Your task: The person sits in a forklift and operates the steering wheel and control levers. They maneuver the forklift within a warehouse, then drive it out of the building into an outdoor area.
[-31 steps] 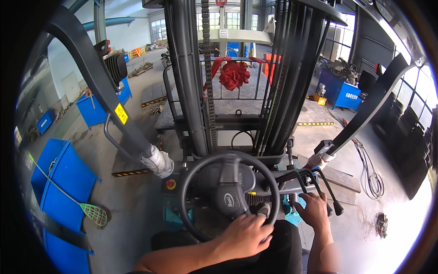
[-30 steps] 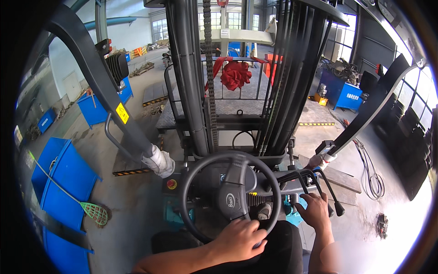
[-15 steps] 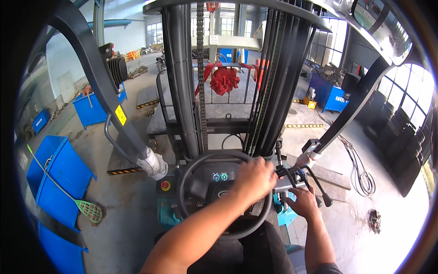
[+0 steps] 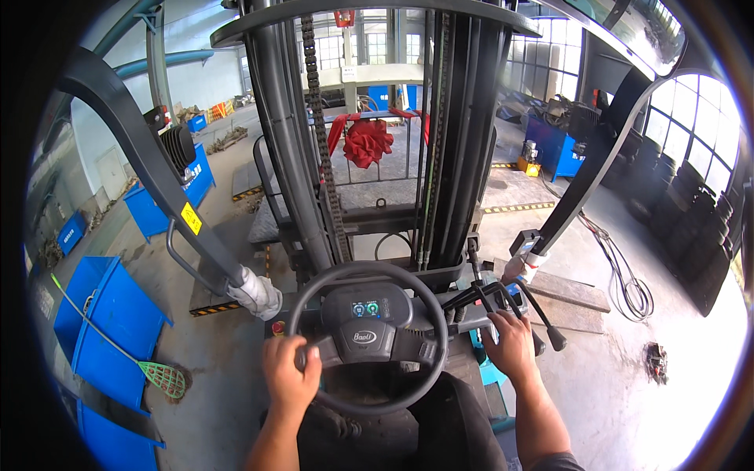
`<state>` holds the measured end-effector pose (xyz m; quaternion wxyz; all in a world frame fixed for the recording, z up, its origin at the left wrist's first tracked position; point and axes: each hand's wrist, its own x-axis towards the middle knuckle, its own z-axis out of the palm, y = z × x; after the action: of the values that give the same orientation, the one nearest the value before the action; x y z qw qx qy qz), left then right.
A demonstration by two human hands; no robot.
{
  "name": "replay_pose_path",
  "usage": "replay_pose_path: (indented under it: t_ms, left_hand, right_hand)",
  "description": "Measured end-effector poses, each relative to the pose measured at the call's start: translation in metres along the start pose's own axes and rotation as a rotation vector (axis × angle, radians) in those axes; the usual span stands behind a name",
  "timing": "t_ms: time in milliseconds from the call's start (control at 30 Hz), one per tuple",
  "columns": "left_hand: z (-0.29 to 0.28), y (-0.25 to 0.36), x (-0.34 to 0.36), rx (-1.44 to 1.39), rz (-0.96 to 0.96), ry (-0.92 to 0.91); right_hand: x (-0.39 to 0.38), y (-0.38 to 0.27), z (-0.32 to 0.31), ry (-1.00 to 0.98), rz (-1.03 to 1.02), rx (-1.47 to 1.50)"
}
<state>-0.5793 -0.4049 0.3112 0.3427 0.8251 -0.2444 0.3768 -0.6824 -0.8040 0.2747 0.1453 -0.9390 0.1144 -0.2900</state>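
Note:
I sit at forklift controls. My left hand [image 4: 292,369] grips the left rim of the black steering wheel [image 4: 437,330]. A small lit display [image 4: 367,308] sits at the wheel's center, and a red button [image 4: 278,328] is left of it, above my hand. My right hand [image 4: 512,345] is curled on one of several black control levers [image 4: 534,302] right of the wheel. Beyond them rise the dark mast [image 4: 287,141] and lift chain [image 4: 312,94], with a red fabric rosette [image 4: 367,144] seen through the mast.
Blue bins [image 4: 102,314] stand at left with a green broom [image 4: 161,379]. Striped-edged platforms [image 4: 518,206] lie ahead. A blue bin [image 4: 565,157] and yellow pump [image 4: 528,163] stand at right, near coiled hoses [image 4: 632,290], dark stacked pieces [image 4: 683,228] and metal planks [image 4: 565,298].
My left hand has swept from the wheel's lower right across its top to the left rim, turning the wheel. My right hand stays at the levers. The view has shifted slightly.

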Motion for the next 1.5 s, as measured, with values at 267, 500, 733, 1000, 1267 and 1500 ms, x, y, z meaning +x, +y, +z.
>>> replay_pose_path:
  t_ms: [267, 500, 733, 1000, 1267, 1500]
  left_hand:
    - [0.016, 0.006, -0.024, -0.105, -0.030, 0.184]
    - [0.017, 0.007, -0.027, -0.104, -0.051, 0.208]
    - [0.017, 0.011, -0.029, -0.150, -0.098, 0.220]
    - [0.014, 0.009, -0.027, -0.179, -0.067, 0.214]
    - [0.007, 0.011, -0.023, -0.198, -0.058, 0.208]
    - [0.006, 0.010, -0.023, -0.199, -0.038, 0.193]
  right_hand:
    - [-0.006, 0.000, 0.016, 0.330, -0.129, 0.066]
    - [0.011, -0.003, 0.018, 0.313, -0.101, 0.052]
    - [0.016, -0.004, 0.014, 0.321, -0.128, 0.033]
    - [0.037, -0.003, 0.017, 0.290, -0.064, -0.008]
    - [0.043, -0.007, 0.015, 0.247, 0.050, -0.012]
    - [0.046, -0.008, 0.014, 0.264, 0.068, -0.015]
